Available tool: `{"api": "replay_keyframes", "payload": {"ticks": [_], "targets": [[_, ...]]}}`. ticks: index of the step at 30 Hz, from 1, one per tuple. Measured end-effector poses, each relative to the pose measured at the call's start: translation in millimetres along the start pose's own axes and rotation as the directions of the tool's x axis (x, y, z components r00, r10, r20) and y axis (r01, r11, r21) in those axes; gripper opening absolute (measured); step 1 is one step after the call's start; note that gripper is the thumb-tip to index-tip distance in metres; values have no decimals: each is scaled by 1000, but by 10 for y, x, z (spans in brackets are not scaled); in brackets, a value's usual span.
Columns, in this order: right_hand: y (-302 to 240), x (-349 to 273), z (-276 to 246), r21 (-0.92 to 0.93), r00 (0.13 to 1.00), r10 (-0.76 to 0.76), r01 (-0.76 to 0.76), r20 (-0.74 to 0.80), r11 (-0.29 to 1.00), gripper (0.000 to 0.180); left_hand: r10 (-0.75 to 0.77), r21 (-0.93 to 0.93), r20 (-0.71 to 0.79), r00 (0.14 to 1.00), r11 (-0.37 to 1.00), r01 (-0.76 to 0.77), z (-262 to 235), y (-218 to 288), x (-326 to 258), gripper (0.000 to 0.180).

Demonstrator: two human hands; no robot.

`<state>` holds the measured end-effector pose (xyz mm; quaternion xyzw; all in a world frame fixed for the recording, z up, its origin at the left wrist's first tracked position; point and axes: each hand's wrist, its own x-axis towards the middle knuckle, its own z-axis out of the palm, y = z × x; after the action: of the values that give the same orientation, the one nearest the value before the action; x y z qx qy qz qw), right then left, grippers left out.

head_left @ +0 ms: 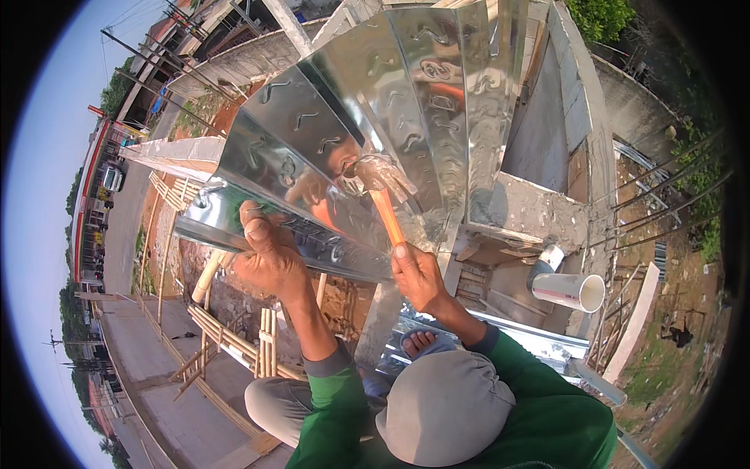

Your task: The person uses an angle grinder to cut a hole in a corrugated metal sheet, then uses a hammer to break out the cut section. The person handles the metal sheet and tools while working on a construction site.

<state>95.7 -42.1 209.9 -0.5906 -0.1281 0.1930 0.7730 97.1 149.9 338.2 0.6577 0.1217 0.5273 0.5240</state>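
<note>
A shiny ribbed metal decking sheet [312,125] with embossed marks fans out in front of me. My left hand [269,262] holds its near left edge, thumb on top; the other fingers are partly hidden. My right hand [420,280] is closed round the orange handle of a hammer [387,219]. The hammer's head lies over the middle of the sheet, blurred and mixed with reflections, so I cannot tell whether it touches the metal.
I crouch high up, one sandalled foot [426,341] by a metal strip [531,336]. Bamboo poles [226,340] stand below left. A white PVC pipe [569,291] juts up at right, near a concrete wall [582,94] and protruding steel bars [672,187].
</note>
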Motion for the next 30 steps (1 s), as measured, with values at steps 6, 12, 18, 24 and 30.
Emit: {"api": "replay_keyframes", "payload": {"ticks": [6, 12, 18, 24, 30], "targets": [[247, -477, -463, -282, 980, -128, 82, -150, 956, 43, -178, -41, -86, 980, 984, 175, 29, 12, -20, 50], [534, -1198, -841, -577, 940, -190, -8, -282, 817, 29, -108, -60, 5, 994, 992, 108, 89, 79, 82, 43], [896, -1490, -969, -658, 885, 125, -422, -449, 624, 28, 177, -223, -99, 979, 955, -196, -240, 511, 546, 38], [1567, -875, -793, -738, 902, 210, -431, -378, 520, 30, 322, -149, -178, 930, 925, -349, -2, 957, 652, 27], [1746, -856, -529, -868, 949, 126, -315, -289, 384, 41, 292, -30, -56, 955, 955, -294, 298, 972, 410, 23]]}}
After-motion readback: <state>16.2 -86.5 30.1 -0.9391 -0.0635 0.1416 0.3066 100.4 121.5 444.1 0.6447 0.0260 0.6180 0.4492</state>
